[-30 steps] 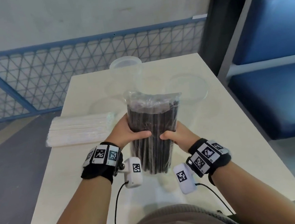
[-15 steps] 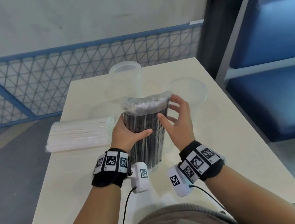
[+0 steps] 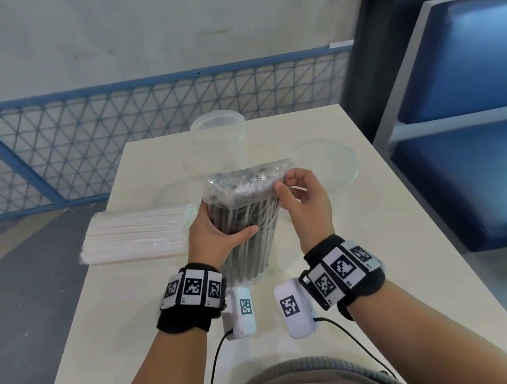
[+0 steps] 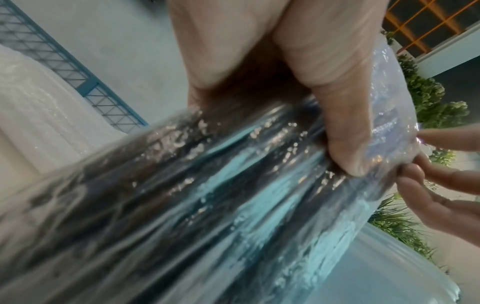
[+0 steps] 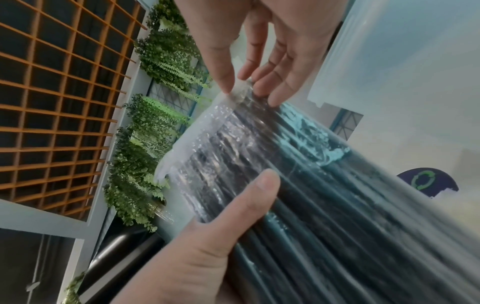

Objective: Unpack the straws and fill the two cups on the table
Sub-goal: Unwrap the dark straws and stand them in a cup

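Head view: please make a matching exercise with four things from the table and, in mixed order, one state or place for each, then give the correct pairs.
Things:
1. pack of black straws
2. pack of white straws
3. right hand
4. far clear cup

States or places:
A. lies flat at the left edge of the table
B. pinches the top corner of the plastic wrap
C. stands empty near the far edge of the table
D. held upright by the left hand

Pairs: 1-D, 2-A, 3-B, 4-C
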Motion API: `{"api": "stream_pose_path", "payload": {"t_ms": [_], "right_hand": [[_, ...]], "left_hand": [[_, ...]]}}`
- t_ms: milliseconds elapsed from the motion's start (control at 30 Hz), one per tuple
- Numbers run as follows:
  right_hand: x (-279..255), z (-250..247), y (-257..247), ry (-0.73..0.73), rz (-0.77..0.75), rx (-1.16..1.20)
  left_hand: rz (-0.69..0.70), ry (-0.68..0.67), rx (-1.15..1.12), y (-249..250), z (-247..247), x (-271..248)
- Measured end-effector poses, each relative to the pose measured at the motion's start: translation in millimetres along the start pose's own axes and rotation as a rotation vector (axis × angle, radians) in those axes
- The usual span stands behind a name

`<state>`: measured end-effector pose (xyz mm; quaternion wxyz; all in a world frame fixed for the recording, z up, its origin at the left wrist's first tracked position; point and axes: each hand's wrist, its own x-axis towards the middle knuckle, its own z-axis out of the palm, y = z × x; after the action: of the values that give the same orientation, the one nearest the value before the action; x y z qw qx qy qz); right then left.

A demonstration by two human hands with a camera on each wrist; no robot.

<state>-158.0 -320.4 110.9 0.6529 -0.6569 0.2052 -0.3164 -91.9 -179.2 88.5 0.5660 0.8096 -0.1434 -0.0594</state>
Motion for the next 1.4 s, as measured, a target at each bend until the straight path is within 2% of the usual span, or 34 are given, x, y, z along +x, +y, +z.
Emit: {"api": "stream_pose_path", "payload": {"t_ms": [300, 533, 800, 867, 933, 1000, 1067, 1233, 1400], "right_hand": [[6, 1, -9, -0.113, 0.142, 0.104], [7, 1, -14, -0.18, 0.218, 0.271], [7, 1, -20, -0.138, 0.262, 0.447], [8, -2, -21, -0.112, 0.148, 0.319], [8, -7, -18, -0.105, -0.127, -0.011], [7, -8, -13, -0.175, -0.412, -0.392], [7, -6, -8, -0.217, -0.56, -0.608], [22, -1, -23, -0.13, -0.616, -0.517], [48, 2, -48, -0.157, -0.545, -0.399]], "left_hand": [[-0.006, 0.031, 0.029, -2, 1, 3], [-0.03, 0.02, 0.038, -3, 4, 7], [-0.009, 0.005, 0.113, -3, 3, 9], [-0.022, -0.001, 0.102, -3, 2, 11], [-0.039, 0.001, 0.078, -5, 0, 12], [-0.041, 0.002, 0.067, -5, -1, 12], [-0.033, -0.012, 0.075, -4, -1, 11], [-0.032, -0.041, 0.079, 1, 1, 8], [0.008, -0.098, 0.113, 5, 2, 7]]}}
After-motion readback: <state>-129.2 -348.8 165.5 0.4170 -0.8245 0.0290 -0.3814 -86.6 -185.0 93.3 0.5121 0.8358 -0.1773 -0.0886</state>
